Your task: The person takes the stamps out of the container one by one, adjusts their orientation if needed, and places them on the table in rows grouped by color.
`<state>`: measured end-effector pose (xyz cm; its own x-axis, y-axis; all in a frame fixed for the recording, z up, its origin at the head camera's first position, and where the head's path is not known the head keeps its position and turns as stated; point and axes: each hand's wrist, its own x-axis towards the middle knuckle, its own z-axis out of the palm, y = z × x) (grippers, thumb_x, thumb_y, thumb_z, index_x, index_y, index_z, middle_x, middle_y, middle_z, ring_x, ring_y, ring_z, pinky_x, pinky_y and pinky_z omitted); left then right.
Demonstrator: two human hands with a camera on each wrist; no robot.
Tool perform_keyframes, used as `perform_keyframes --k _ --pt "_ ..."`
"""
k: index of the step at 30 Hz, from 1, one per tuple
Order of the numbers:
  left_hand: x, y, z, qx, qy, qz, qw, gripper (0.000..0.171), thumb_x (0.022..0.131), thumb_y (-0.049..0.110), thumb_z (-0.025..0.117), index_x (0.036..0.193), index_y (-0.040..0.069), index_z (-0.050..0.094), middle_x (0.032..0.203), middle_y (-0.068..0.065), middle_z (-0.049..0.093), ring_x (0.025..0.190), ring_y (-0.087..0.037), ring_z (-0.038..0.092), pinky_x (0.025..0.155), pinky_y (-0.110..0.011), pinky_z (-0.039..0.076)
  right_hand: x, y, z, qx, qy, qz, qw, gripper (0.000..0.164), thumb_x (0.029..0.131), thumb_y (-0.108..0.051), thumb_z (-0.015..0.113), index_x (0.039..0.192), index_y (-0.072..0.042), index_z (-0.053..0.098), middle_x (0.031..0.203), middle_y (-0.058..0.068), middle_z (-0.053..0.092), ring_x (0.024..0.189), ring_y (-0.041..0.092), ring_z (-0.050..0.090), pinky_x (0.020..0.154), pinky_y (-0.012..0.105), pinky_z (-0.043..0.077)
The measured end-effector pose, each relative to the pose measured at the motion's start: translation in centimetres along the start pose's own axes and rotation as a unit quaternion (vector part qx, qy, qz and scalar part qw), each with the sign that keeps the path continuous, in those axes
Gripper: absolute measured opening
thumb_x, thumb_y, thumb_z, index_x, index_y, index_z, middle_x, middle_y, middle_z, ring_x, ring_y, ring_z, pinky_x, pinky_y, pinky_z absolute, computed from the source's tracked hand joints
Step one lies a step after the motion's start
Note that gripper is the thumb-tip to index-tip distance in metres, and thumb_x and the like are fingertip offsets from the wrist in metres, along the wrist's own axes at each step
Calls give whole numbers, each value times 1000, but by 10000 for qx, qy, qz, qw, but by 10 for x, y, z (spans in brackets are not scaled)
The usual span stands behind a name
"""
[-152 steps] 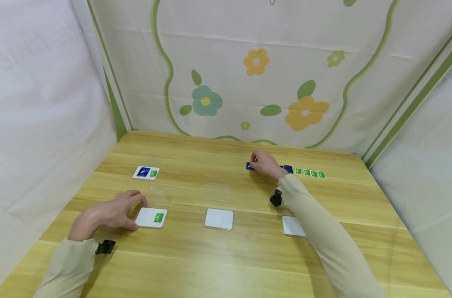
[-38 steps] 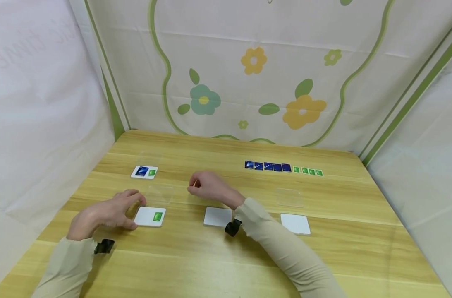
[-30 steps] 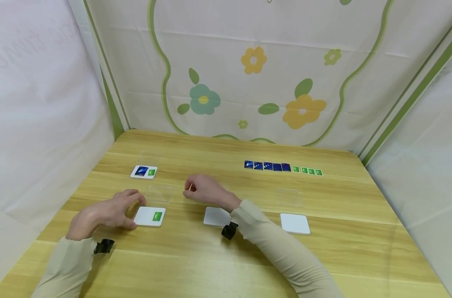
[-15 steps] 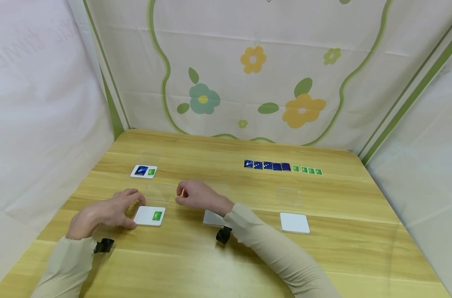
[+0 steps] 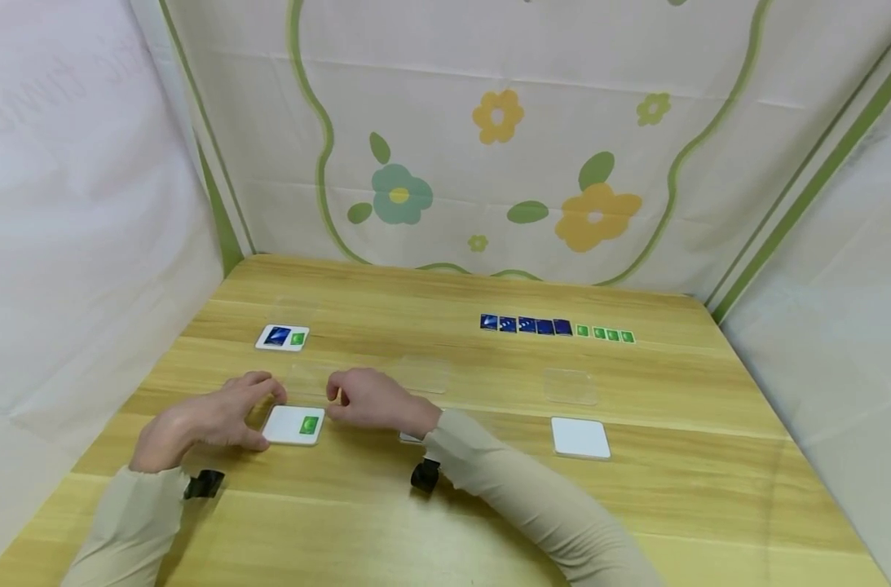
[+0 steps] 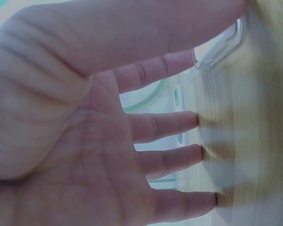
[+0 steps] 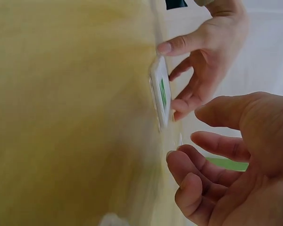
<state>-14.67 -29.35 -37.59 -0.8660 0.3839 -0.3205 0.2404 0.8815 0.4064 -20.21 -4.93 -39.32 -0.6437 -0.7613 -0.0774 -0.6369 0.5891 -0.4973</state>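
In the head view my left hand (image 5: 221, 414) holds the left edge of a shallow clear case with a white base (image 5: 284, 424), thumb at the near corner, index finger at the far one. The left wrist view shows its other fingertips down on the table. A small green card (image 5: 308, 425) lies on the right of that white base. My right hand (image 5: 372, 398) hovers just right of this case, fingers bent; in the right wrist view its thumb and index fingertips are apart, with nothing visible between them. Its forearm partly hides a middle white case (image 5: 410, 438).
A farther case (image 5: 282, 348) carries a blue card and a green card. At right lies another white case (image 5: 580, 438). Clear lids (image 5: 570, 386) lie behind the cases. Several blue cards (image 5: 526, 324) and green cards (image 5: 599, 333) form a row at back right.
My right hand went from the blue end of the card row, across the middle lid, leftward and nearer to the left-hand case. My left hand stays in place on its case.
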Motion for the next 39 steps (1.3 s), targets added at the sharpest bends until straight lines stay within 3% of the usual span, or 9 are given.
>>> perform_keyframes --k 7,16,25,39 --pt "-2 -4 3 -56 -12 16 10000 48 78 29 82 114 20 52 141 -23 39 124 -47 39 91 -64 42 9 -12 16 -209 -148 52 9997 15 93 -29 65 103 -19 65 78 -9 58 66 5 51 56 15 40" --pt "-1 -4 4 -31 30 145 9999 47 79 28 81 115 19 53 142 -24 38 126 -50 38 90 -65 43 11 -25 27 -626 -181 170 9977 18 92 -35 65 105 -22 64 90 -10 58 79 4 50 60 16 41" --pt "0 -2 2 37 55 164 9998 47 79 28 81 115 18 53 142 -25 38 125 -50 39 90 -65 43 10 -29 30 -635 -73 541 9965 18 92 -36 65 101 -23 58 97 -6 53 75 7 51 58 19 42" --pt "2 0 -1 12 -36 48 10000 48 79 29 81 116 18 53 144 -26 36 127 -50 37 93 -68 39 10 -28 32 -588 -24 594 9965 20 91 -40 67 97 -23 58 99 -4 50 74 7 51 57 19 42"
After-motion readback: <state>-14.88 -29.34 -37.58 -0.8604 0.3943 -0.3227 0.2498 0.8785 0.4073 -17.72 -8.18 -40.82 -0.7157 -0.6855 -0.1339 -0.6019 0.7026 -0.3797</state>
